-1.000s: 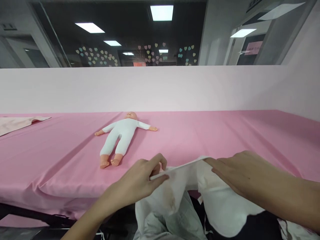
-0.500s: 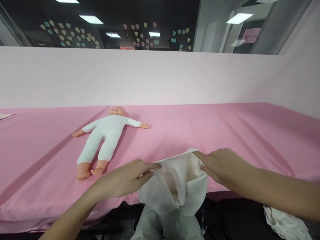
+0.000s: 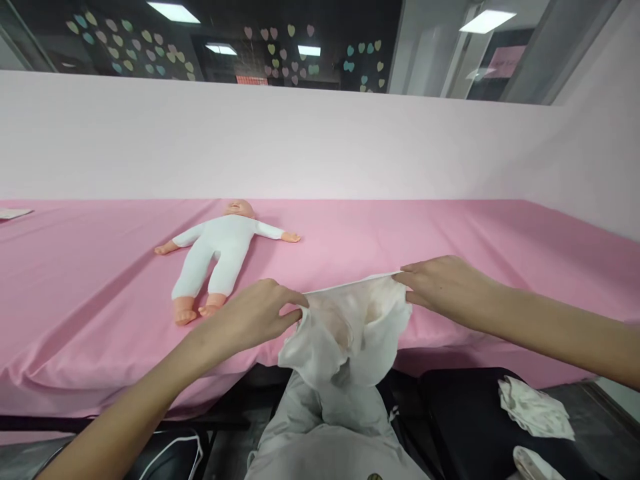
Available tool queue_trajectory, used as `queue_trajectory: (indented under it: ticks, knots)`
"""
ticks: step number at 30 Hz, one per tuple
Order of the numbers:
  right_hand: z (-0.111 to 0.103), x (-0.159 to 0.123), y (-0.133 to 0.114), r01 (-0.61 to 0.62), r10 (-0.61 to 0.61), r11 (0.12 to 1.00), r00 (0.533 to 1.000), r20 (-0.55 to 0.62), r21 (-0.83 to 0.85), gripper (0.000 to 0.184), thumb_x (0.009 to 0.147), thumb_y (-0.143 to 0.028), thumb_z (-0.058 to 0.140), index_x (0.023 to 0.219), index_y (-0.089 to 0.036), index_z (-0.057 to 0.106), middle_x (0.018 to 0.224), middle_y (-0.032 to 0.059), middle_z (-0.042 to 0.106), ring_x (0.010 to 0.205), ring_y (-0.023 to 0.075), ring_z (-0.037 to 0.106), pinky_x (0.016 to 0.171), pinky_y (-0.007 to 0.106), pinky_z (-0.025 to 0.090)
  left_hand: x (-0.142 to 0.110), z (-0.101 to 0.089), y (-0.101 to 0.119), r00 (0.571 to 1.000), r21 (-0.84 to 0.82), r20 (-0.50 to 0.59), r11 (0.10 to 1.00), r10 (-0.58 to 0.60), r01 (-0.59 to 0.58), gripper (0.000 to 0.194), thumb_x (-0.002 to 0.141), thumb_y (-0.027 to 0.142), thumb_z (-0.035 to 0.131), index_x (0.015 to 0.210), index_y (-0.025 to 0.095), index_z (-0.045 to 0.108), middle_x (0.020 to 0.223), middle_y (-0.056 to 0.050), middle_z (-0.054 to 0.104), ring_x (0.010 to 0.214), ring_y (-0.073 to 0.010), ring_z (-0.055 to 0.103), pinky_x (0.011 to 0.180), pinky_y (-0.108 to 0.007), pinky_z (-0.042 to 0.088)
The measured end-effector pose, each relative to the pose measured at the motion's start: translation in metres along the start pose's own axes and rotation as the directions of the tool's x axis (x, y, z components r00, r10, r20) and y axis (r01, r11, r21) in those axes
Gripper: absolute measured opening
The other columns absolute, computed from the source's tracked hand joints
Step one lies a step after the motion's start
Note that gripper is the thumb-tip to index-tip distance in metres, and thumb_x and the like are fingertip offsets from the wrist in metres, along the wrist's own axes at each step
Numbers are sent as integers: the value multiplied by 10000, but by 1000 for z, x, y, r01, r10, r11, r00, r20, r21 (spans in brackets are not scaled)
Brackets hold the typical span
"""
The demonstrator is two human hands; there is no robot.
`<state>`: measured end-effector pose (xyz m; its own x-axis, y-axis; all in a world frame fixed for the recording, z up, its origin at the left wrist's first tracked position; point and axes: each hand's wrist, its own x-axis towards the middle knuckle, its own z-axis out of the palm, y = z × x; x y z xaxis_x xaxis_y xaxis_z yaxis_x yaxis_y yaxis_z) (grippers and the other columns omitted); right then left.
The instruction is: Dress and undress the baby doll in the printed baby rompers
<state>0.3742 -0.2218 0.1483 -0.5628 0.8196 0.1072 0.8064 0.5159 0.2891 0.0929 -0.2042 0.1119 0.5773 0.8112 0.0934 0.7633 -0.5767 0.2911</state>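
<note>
A small, thin white garment [image 3: 356, 327] hangs between my two hands above my lap, its upper edge pulled almost straight. My left hand [image 3: 265, 310] pinches the left end of that edge between thumb and fingers. At the right end, my right hand [image 3: 440, 287] grips the same edge, with some fingertips hidden by the fabric. Below, the cloth drapes in two loose lobes. Beyond my left hand a baby doll [image 3: 220, 247] in a white bodysuit lies on its back, arms spread, touched by neither hand.
A pink sheet [image 3: 475, 267] covers the table, against a white wall [image 3: 320, 147]. A crumpled white cloth [image 3: 535, 408] lies on a black chair [image 3: 465, 413] at the lower right, with another pale cloth [image 3: 535, 463] near it. A flat card [image 3: 14, 213] sits at far left.
Both hands have risen with the garment, which now hangs flatter and more spread out. The view has tilted down, showing more of my lap and the black chair.
</note>
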Motion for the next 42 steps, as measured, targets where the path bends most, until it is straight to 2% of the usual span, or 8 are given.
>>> queue_trajectory:
  ticks: [4,15,22,28,32,35,39,42]
  knots:
    - [-28,-21,-20,-11,19,991,998,59,-132,353,867,-251,455,545,-157,564,513,27,523,468,112,453,479,267,174,-23,-7,23,983,61,-179,997,49,-39,311,819,348,447,642,184,643,531,-1,575,515,-121,531,520,-213,350]
    - [-47,-60,-51,-65,-8,987,894,-449,-147,511,860,-459,408,450,-158,467,452,21,429,445,100,362,482,272,144,-46,-9,65,728,115,-658,981,192,-155,403,751,434,565,480,180,406,449,40,388,458,-79,329,473,-228,269]
    - [20,-11,-65,-164,456,812,777,-434,560,300,746,-196,447,506,-191,267,496,-41,324,473,85,305,493,238,230,-7,35,47,844,-474,-488,880,-222,-42,337,762,281,511,567,188,252,536,59,244,500,-70,275,469,-207,245]
    - [103,-7,-162,-140,743,349,644,-183,926,164,827,-271,426,684,-217,369,580,-42,370,521,120,378,501,241,340,-25,132,71,820,-960,-173,280,-546,-16,240,835,430,435,778,211,354,646,37,412,570,-99,444,497,-204,382]
    - [108,-28,-189,-36,724,399,626,-291,916,135,780,-277,517,878,-208,455,924,84,529,817,203,526,716,351,447,-51,151,97,854,-990,-116,-9,-507,-140,356,862,528,353,1028,218,412,952,-57,563,835,-177,579,680,-285,490]
    - [98,-44,-168,47,741,292,621,-257,955,129,789,-273,507,875,-216,430,883,61,536,773,183,541,679,320,463,-65,147,107,909,-969,-243,49,-338,-241,479,841,566,384,1197,245,378,1184,-116,515,1068,-250,527,874,-386,470]
    - [86,-68,-142,98,671,149,721,-174,984,82,768,-225,507,821,-225,444,686,-11,516,599,138,498,532,245,420,-68,149,98,856,-867,-402,437,-325,-241,525,769,423,592,1231,314,368,1216,-105,506,1146,-290,483,945,-463,430]
    - [80,-81,-138,78,684,135,714,-150,988,86,737,-212,521,786,-227,451,606,-36,476,513,119,429,459,222,357,-60,167,83,962,-932,-201,339,-186,-130,785,599,491,734,1262,304,358,1210,-111,530,1119,-324,513,907,-482,461]
